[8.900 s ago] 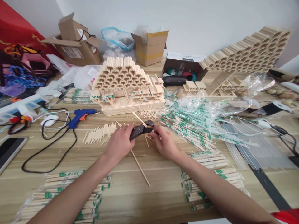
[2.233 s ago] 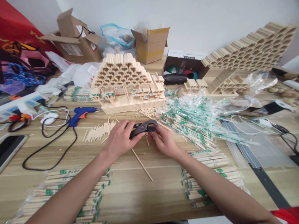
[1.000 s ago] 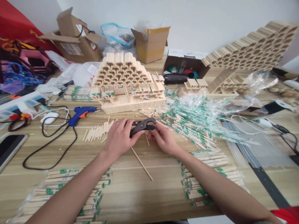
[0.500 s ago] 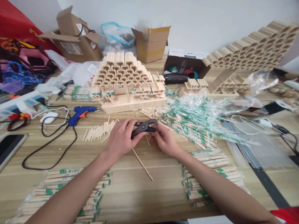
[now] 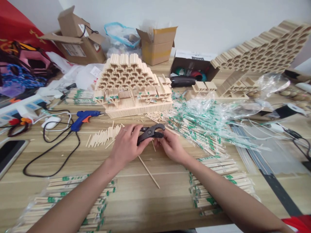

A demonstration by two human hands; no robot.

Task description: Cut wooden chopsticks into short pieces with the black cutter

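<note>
**Fig.** Wooden tabletop (image 5: 218,207), L to R: smartphone (image 5: 9,157) at edge; power strip (image 5: 19,108) w/ plugs; white comp. mouse (image 5: 51,122); blue-and-orange hot-glue gun (image 5: 84,120) w/ black cord (image 5: 60,163). Behind: two open cardboard boxes (image 5: 80,43) (image 5: 156,43); red cloth (image 5: 17,22) at far L.

a plain white wall (image 5: 194,22), light wood-grain table (image 5: 145,207), red fabric in the far left corner (image 5: 14,19), soft even indoor light

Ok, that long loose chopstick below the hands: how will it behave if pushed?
The chopstick looks thin, stiff and light, so it should slide easily. Its slim, roundish shape may roll a little on the smooth table. Being so slender, it could snap if levered hard.
</note>
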